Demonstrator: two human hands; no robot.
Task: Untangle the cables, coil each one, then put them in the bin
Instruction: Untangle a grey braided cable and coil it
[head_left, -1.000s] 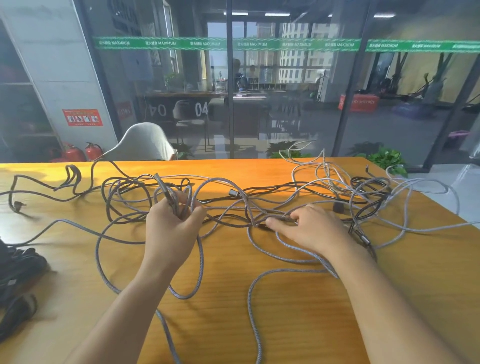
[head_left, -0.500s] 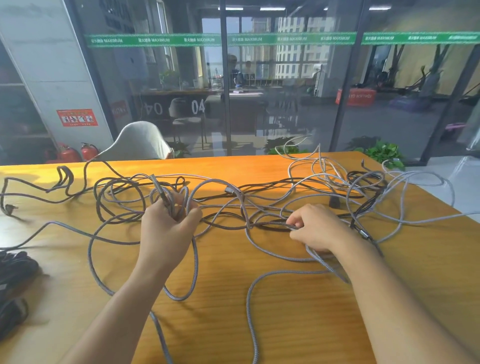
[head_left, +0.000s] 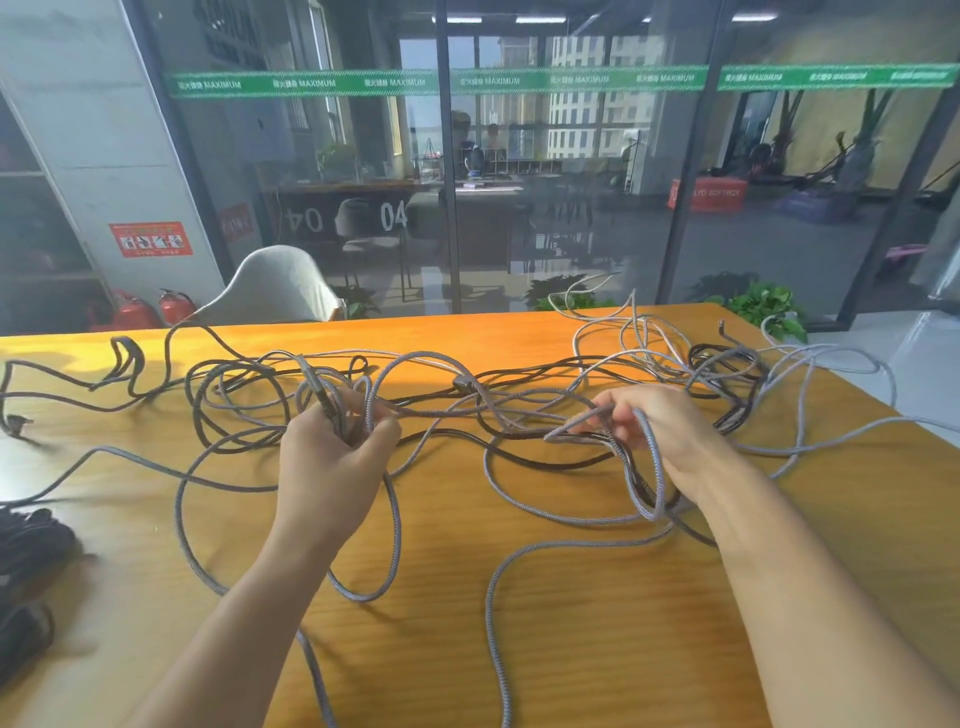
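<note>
Both hands' grip on cables (head_left: 441, 410)

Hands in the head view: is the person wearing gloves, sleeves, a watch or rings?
Nothing is worn, as far as the view shows. The left hand and right hand are bare, with no gloves, rings or markings visible. Both forearms are bare down to the bottom edge of the frame, with no sleeve, watch or wristband on either.

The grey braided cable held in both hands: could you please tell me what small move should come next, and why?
Probably draw the right hand gently toward the body, feeding its pinched grey braided cable loop out from under the thin black cable. The left hand already grips a gathered bundle, while the strands between the hands cross in a knot on the orange wooden table.
</note>
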